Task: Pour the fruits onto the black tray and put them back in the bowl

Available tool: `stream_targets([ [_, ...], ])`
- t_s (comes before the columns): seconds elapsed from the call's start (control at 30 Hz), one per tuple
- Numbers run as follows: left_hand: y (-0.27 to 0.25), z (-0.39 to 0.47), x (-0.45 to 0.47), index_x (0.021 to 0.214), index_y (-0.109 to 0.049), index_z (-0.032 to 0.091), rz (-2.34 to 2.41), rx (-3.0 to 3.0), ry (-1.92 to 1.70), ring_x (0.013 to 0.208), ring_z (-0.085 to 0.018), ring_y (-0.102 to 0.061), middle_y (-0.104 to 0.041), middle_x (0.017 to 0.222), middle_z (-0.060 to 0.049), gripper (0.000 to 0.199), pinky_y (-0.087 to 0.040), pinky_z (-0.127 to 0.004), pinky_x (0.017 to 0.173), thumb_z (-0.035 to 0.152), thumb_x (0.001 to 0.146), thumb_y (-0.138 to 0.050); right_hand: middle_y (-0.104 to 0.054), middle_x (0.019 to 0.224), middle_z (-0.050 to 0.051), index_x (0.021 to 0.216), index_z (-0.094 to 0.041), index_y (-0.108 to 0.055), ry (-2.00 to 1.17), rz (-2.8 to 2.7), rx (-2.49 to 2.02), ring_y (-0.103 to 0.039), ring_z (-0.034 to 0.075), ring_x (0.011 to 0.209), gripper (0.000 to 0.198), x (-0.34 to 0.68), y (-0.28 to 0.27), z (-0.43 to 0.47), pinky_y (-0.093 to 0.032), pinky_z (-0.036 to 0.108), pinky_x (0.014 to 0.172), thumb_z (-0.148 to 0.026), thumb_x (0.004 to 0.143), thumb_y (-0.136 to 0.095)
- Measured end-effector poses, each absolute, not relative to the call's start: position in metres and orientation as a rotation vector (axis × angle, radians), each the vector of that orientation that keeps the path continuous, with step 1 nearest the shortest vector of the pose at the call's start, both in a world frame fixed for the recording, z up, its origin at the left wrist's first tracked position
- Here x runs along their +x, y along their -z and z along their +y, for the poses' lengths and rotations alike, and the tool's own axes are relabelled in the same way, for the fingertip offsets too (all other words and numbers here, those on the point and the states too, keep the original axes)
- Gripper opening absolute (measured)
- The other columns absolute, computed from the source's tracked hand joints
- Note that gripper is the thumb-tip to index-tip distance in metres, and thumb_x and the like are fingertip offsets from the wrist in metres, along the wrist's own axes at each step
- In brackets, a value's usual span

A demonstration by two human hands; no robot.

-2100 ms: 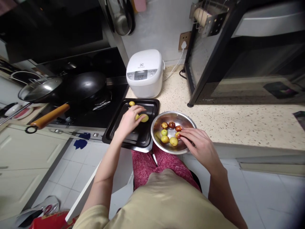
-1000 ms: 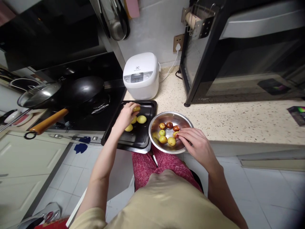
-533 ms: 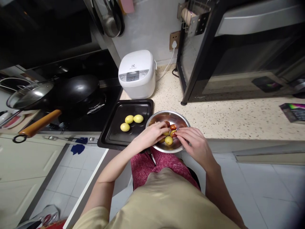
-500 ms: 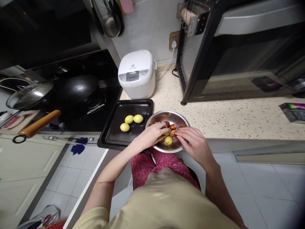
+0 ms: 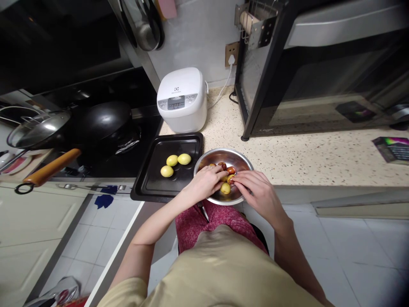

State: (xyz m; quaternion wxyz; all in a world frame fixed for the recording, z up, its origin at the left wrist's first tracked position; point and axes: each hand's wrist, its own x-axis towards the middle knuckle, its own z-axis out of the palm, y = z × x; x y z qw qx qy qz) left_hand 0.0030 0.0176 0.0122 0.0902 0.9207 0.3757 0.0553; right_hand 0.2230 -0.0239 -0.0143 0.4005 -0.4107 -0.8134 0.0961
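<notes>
My left hand (image 5: 207,181) reaches over the near-left rim of a steel bowl (image 5: 244,161). Its fingers are closed on a small round fruit (image 5: 230,179), part yellow and part red-brown, whose kind I cannot tell. The thumb and fingertips of my right hand (image 5: 259,192) pinch the red-brown side of the same piece. Below the fingers lies a yellow fruit (image 5: 225,188), and behind them are glossy red-brown fruits (image 5: 231,170). My left fingers partly hide the bowl's contents. Several yellow egg-shaped fruits (image 5: 184,159) rest on a black baking tray (image 5: 153,181) left of the bowl.
A white rice cooker (image 5: 182,100) stands behind the tray. An oven (image 5: 313,85) occupies the speckled counter (image 5: 287,162) at right. On the stove at left sits a black wok (image 5: 102,121), its wooden handle (image 5: 54,167) jutting forward over the edge.
The view has shifted slightly. Both hands stay in the bowl around the same piece, with only small finger movements.
</notes>
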Motion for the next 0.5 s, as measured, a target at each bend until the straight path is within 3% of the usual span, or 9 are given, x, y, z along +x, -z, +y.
stream_targets([
  [0.5, -0.023, -0.001, -0.008, 0.136, -0.058, 0.020, 1.200, 2.641, -0.284, 0.121, -0.027, -0.066, -0.066, 0.131, -0.011, 0.033, -0.055, -0.042, 0.103, 0.024, 0.103, -0.058, -0.080, 0.109, 0.006, 0.109, -0.024, -0.074, -0.249, -2.076, -1.021, -0.073, 0.024, 0.105, 0.019, 0.222, 0.018, -0.022, -0.055, 0.047, 0.097, -0.020, 0.102, -0.056],
])
